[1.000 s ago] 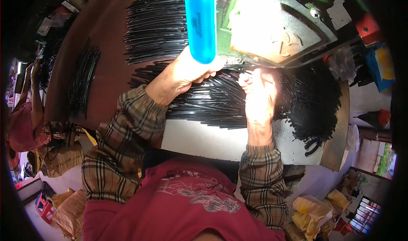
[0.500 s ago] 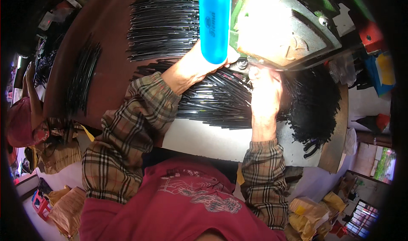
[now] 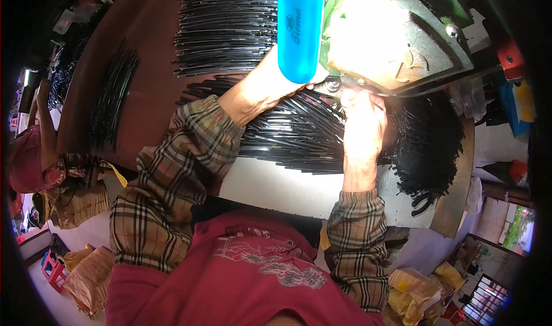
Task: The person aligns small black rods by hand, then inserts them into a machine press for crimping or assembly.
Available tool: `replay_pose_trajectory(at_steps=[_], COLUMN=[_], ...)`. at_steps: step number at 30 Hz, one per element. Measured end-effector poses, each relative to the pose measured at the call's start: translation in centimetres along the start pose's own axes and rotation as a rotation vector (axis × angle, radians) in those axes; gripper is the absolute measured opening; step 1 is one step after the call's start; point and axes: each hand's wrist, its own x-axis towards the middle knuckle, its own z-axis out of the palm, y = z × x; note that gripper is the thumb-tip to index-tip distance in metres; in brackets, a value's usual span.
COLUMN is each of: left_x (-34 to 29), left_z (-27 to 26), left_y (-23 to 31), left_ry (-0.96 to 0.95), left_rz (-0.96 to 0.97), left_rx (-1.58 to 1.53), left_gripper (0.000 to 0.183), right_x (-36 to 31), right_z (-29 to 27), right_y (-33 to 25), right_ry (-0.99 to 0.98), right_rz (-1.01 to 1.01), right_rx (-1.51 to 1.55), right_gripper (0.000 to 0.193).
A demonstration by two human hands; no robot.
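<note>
My left hand [image 3: 261, 90] reaches to the edge of a metal machine head [image 3: 411, 67]. A bright blue rounded shape [image 3: 300, 32] covers most of its fingers; the tips that show are pressed together by a round bolt [image 3: 332, 86]. Just right of the bolt, my right hand [image 3: 364, 121] has its fingers curled closed under the machine's lower edge. What either hand holds is too small or hidden to make out. Beneath and between my wrists lies a loose pile of thin black strips [image 3: 293, 133].
Neat rows of black strips [image 3: 224, 32] lie on the brown tabletop [image 3: 152, 67], with a smaller bundle [image 3: 115, 98] farther left. A heap of black pieces [image 3: 428, 147] sits right of my right hand. Glare whitens the machine. Another person's arm [image 3: 46, 124] shows at the far left.
The view has shifted slightly, so the machine and blue shape sit a little farther right. Both hands stay by the bolt, with little visible change in their grip.
</note>
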Motion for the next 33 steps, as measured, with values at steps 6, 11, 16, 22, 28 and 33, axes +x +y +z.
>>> replay_pose_trajectory(at_steps=[6,11,16,22,28,33], left_x=[0.4,-0.1,0.4,0.4,1.0,0.9], left_z=[-0.9,-1.8,-1.0,-1.9,-1.4,-1.4], left_y=[-0.4,1.4,0.3,0.7,-0.4,-0.2], left_ry=[-0.108,-0.093,-0.092,-0.112,-0.092,-0.061], left_rz=[0.093,-0.113,-0.047,-0.051,-0.039,-0.055], left_rx=[-0.132,0.186,0.068,0.129,0.058,0.106], left_gripper=[0.029,0.036,0.031,0.03,0.03,0.033], right_x=[-0.2,-0.4,-0.4,-0.4,-0.1,-0.2], right_z=[0.1,0.6,-0.5,0.1,-0.3,-0.2], right_y=[-0.3,-0.6,-0.4,-0.3,-0.1,-0.1], right_ry=[-0.027,-0.025,-0.024,-0.089,-0.085,-0.071], right_rz=[-0.01,0.028,0.028,-0.011,0.012,0.005], right_rx=[0.115,0.116,0.126,0.199,0.215,0.201], right_gripper=[0.014,0.015,0.015,0.017,0.018,0.019])
